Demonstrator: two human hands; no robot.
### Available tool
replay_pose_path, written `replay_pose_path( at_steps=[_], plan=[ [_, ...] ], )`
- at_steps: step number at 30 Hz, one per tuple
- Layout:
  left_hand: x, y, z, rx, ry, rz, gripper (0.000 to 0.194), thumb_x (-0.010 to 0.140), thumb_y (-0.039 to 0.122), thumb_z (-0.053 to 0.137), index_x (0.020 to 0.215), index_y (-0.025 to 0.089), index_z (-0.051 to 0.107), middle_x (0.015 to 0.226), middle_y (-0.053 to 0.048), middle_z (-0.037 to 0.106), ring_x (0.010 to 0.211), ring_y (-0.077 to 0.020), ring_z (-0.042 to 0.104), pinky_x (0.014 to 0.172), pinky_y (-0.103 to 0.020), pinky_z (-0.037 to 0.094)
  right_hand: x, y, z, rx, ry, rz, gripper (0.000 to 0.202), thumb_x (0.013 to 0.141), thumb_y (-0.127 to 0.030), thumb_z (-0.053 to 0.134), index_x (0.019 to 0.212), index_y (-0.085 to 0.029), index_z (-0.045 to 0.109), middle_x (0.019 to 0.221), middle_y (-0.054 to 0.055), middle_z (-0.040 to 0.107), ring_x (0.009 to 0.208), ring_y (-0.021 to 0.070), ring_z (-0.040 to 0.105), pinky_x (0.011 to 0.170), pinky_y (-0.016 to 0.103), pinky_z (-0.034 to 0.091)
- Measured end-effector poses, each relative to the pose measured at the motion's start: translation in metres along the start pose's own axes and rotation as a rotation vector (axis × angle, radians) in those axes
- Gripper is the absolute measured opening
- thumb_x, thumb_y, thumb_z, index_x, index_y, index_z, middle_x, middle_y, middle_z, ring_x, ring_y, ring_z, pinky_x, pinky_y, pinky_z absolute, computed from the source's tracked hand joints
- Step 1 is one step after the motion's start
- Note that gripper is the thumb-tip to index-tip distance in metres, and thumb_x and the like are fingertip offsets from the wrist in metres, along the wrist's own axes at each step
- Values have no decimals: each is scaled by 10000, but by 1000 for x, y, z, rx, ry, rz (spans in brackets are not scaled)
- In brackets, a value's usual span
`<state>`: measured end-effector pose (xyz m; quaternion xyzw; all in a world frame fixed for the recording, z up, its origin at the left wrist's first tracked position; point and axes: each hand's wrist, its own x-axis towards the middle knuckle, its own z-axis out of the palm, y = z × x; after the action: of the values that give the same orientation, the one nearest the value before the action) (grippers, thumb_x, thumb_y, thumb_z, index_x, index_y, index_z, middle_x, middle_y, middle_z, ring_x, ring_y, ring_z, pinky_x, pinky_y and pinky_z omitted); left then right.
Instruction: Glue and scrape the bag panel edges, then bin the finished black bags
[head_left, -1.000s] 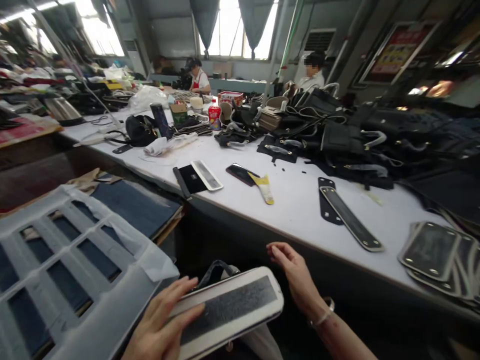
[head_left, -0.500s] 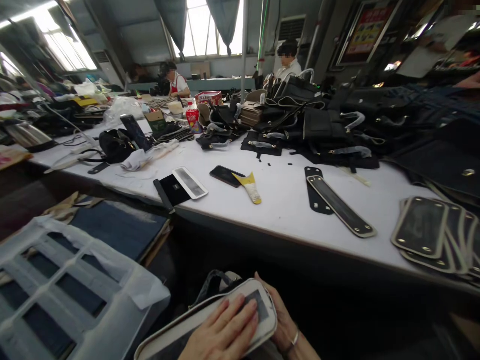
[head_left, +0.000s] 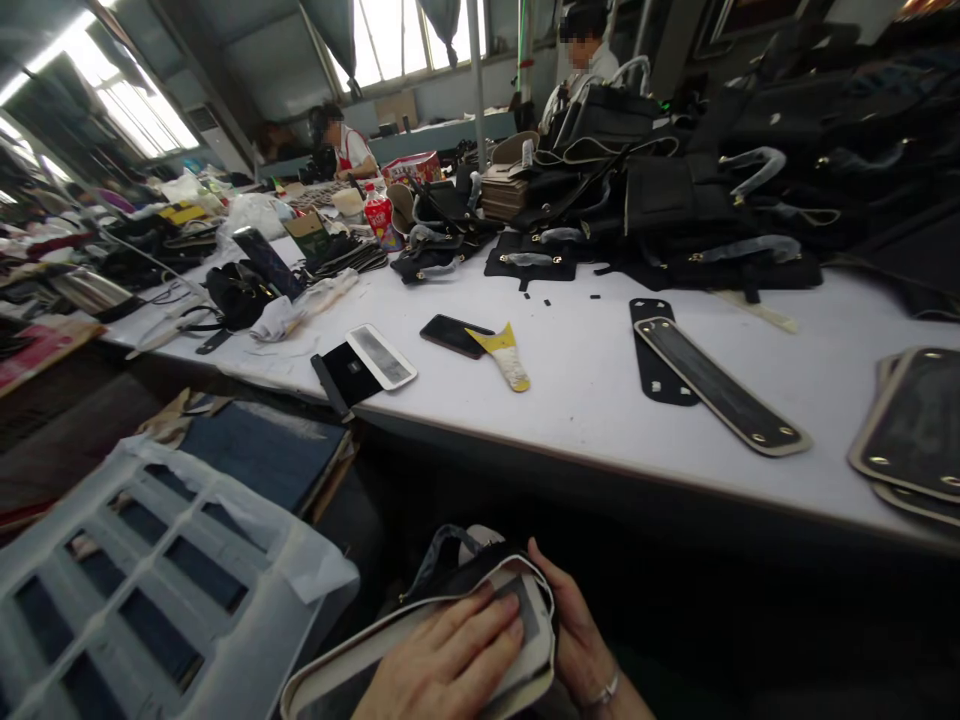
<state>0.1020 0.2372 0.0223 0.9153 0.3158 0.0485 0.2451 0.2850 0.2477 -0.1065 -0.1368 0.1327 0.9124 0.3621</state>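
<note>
Bag [head_left: 465, 582]: below the surface [head_left: 577, 400], lower end out of frame | your left hand [head_left: 450, 655] lies flat, hiding much of its pale-rimmed panel [head_left: 531, 622] | your right hand [head_left: 574, 625] grips its rounded end, fingers partly hidden | you face one phone [head_left: 450, 334], two crossed, studded strips [head_left: 724, 385], one stack [head_left: 919, 420] cut off.

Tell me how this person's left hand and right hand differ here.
The left hand lies across the bag's pale panel, while the right hand is against its end. The left hand's fingers show; the right hand's are mostly hidden. A bracelet shows beside the right hand; the left wrist is out of frame. Both are bare.
</note>
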Motion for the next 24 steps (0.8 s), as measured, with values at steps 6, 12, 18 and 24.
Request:
replay_pose_path(
  at_steps=[6, 12, 18, 24],
  plan=[
    [30, 21, -30, 56, 1, -51, 320, 902, 226, 545, 1213, 258, 613, 1250, -26, 657, 1083, -218, 631, 902, -272, 506, 0, 1, -1, 43, -5, 14, 349, 830, -409, 700, 962, -87, 671, 935, 95, 726, 952, 212, 657, 919, 328, 471],
    [44, 36, -38, 57, -125, -293, 200, 831, 217, 650, 1014, 271, 591, 1296, 44, 594, 1161, -252, 550, 931, -410, 471, -5, 4, -5, 83, 41, -14, 320, 814, -339, 733, 964, -62, 676, 916, 100, 731, 916, 205, 667, 884, 304, 488],
    [32, 35, -24, 32, -3, -243, 207, 891, 213, 565, 1077, 303, 574, 1312, 68, 570, 1233, -194, 491, 1042, -375, 411, -8, 4, 1, 55, 78, -64, 319, 874, -321, 664, 994, -26, 687, 917, 121, 729, 842, 183, 669, 862, 290, 486],
    [24, 31, -21, 56, 13, -146, 276, 912, 175, 484, 1154, 267, 578, 1348, 6, 554, 1246, -193, 481, 1066, -331, 414, -15, 0, 5, -508, 315, -322, 379, 807, -488, 695, 932, -130, 685, 865, 52, 693, 806, 176, 628, 759, 263, 480]
  ],
)
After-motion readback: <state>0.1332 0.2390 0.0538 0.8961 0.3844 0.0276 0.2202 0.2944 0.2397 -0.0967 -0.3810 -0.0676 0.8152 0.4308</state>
